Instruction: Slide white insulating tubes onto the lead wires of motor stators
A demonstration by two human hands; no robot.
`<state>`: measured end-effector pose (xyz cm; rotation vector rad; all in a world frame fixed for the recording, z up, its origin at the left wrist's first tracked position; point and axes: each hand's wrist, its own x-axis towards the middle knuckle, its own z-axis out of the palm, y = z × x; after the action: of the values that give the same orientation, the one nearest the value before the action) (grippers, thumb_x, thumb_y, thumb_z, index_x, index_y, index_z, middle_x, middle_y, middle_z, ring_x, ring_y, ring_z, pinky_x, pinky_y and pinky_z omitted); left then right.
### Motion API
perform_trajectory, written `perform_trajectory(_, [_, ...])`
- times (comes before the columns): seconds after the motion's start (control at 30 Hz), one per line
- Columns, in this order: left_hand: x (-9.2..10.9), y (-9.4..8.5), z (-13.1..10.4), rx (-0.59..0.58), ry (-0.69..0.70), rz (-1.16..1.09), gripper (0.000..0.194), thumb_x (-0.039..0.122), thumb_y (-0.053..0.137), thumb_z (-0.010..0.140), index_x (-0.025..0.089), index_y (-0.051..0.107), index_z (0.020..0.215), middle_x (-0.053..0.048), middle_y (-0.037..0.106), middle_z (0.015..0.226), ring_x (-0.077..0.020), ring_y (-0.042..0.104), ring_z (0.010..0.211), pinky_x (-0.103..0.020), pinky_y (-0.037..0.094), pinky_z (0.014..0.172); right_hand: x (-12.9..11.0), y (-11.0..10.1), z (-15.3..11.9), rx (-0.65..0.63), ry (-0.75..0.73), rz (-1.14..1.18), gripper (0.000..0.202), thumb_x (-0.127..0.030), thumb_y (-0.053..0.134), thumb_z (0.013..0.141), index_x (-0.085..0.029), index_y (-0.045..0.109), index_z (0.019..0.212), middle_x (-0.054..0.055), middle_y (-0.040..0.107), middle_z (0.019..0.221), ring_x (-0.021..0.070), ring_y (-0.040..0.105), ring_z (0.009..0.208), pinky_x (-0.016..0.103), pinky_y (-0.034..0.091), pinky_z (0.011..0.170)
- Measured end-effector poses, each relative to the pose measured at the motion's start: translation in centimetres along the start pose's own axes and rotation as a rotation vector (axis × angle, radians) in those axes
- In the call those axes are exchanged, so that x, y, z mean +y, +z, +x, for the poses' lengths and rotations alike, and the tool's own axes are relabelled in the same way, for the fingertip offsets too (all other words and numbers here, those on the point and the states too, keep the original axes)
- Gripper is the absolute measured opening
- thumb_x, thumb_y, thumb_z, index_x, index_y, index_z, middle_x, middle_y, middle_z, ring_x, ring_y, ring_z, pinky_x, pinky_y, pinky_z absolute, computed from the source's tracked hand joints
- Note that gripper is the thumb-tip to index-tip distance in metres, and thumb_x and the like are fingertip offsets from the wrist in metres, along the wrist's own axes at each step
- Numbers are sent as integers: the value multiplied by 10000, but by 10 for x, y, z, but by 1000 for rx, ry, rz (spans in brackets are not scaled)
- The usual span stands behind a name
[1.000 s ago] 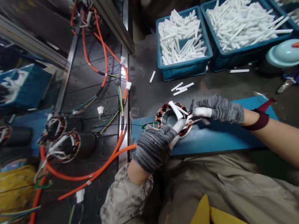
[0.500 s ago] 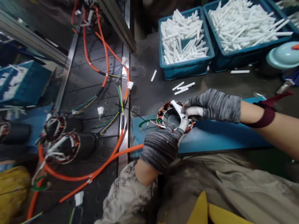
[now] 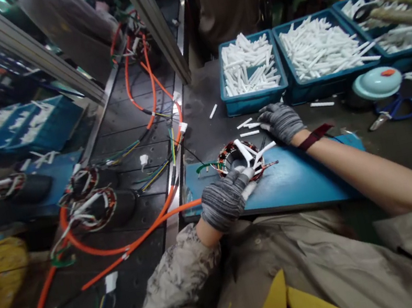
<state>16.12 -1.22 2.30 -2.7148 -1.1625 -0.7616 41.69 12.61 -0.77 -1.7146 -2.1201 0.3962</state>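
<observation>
My left hand [image 3: 225,198], in a grey knit glove with white fingertips, grips the front rim of a round motor stator [image 3: 223,157] with copper and red windings. White insulating sleeves [image 3: 243,150] stick up from its windings, and a bare-looking lead end [image 3: 270,164] points right. Its lower edge is partly hidden by my fingers. My right hand [image 3: 282,122], gloved alike, has come down on the bench beyond the stator. Its fingers are slightly apart at the right end of several loose white sleeves [image 3: 249,133]; its fingertips are partly hidden.
Blue bins [image 3: 256,101] full of white sleeves line the back. A lidded jar [image 3: 377,84] and blue-handled scissors [image 3: 395,109] lie right. A blue board [image 3: 306,179] is under the stator. Orange cables [image 3: 153,217] and other stators [image 3: 123,205] are at left.
My right hand has left the stator and moved up to the loose sleeves. A white sleeve and lead end now show where it was. My left hand stays on the stator.
</observation>
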Motion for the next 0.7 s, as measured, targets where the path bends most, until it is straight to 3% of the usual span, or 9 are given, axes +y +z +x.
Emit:
perform_trajectory(0.1, [-1, 0, -2, 16, 27, -1, 258, 298, 554, 1025, 197, 744, 1168, -65, 779, 1148, -189, 759, 1011, -254, 607, 763, -10, -12, -29, 137, 32, 131, 246, -258, 634, 869, -150, 735, 1066, 128, 746, 1130, 296, 680, 1069, 467, 529, 1011])
perform_trajectory(0.17, [-1, 0, -3, 21, 17, 4, 256, 292, 564, 1021, 215, 745, 1184, -58, 780, 1153, -176, 762, 982, -239, 598, 754, -19, -29, -63, 271, 66, 429, 323, -351, 651, 880, -198, 704, 1160, 83, 757, 1098, 260, 711, 971, 434, 576, 921])
perform_trajectory(0.23, [0, -1, -2, 18, 2, -4, 266, 310, 557, 1025, 234, 746, 1195, -47, 782, 1149, -163, 763, 953, -227, 590, 744, -27, -45, -98, 197, 74, 736, 424, -448, 649, 900, -268, 666, 1284, 50, 757, 1148, 241, 729, 926, 416, 602, 843])
perform_trajectory(0.33, [0, -3, -2, -29, -21, -30, 293, 330, 536, 1035, 238, 737, 1227, -47, 781, 1156, -166, 760, 973, -232, 589, 769, -34, -54, -137, 71, 199, 781, 302, -467, 739, 841, -269, 768, 1066, 46, 785, 1068, 261, 734, 971, 421, 584, 908])
perform_trajectory(0.47, [-1, -5, -2, -57, -44, -33, 307, 342, 531, 1038, 248, 725, 1256, -45, 777, 1170, -170, 766, 933, -245, 594, 770, -35, -43, -148, -5, 358, 823, 350, -523, 791, 767, -246, 796, 981, 66, 797, 1003, 293, 741, 943, 451, 597, 882])
perform_trajectory(0.7, [-3, -10, 0, 1, 48, -54, 326, 290, 473, 1059, 164, 741, 1196, -86, 778, 1169, -171, 763, 1018, -239, 612, 824, -29, -43, -140, -25, 313, 841, 391, -540, 831, 736, -238, 809, 984, 71, 793, 1026, 295, 738, 989, 464, 587, 954])
